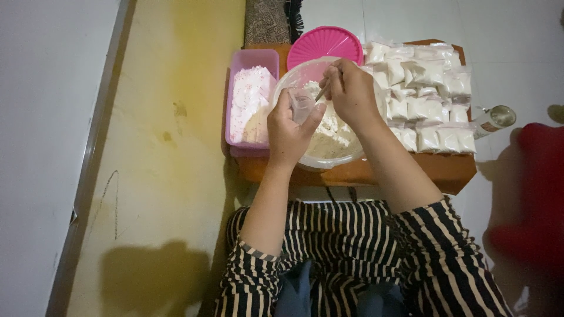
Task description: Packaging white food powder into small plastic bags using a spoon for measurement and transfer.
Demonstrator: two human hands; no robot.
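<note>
While pinched by left hand (289,128) fingers, small clear bag (302,105), spoon (322,92) just beside

the low wooden table (364,173) is crowded: a pink tub (252,100) on the left, a clear bowl (329,158) in the middle, a pink lid (325,44) behind, rows of filled white packets (429,105) on the right. only the near edge strip is bare (narrow). yellow floor (164,147) left lies open; a small jar (493,119) lies right.
</note>
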